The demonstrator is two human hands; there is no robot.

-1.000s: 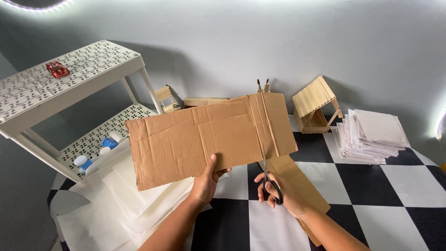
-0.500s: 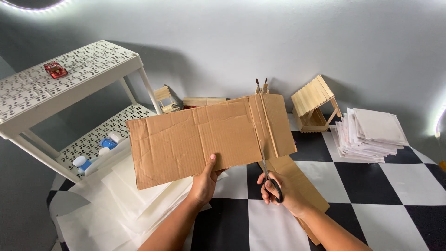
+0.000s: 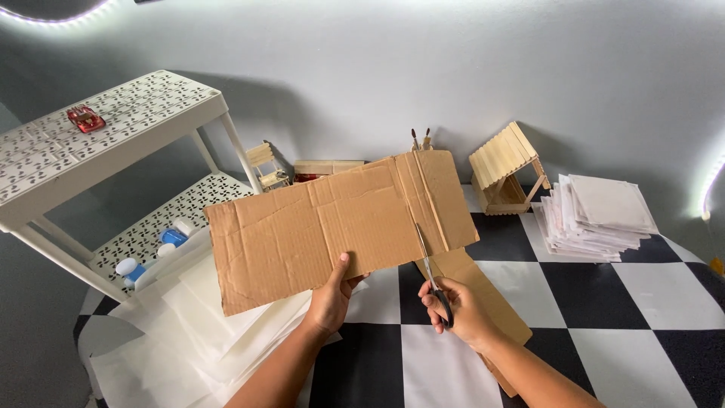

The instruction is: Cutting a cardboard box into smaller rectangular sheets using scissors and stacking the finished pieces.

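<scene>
1. White plastic shelf rack (image 3: 113,136) stands at the far left, with a small red toy car (image 3: 84,119) on its top tier and small bottles (image 3: 151,253) on the lower one.
2. Below it, pale sheets of paper (image 3: 204,325) lie spread across the floor.
3. Left hand (image 3: 332,298) grips the lower edge of the cardboard sheet (image 3: 332,227), thumb pressed on its front face, holding it up and slightly tilted above the checkered floor (image 3: 604,302).
4. Right hand (image 3: 457,310) is closed through the handles of the scissors (image 3: 429,272), whose blades enter the sheet from its bottom edge, beside a vertical crease near the right end.
5. Judging by the blades, the cut has only climbed a short way; most of the strip's height is uncut and the right-hand section is not yet separated.
6. A brown cardboard piece (image 3: 483,295) lies on the floor under the right hand.
7. Further right stand a small wooden-stick house (image 3: 506,166) and a stack of white squares (image 3: 596,215).
</scene>
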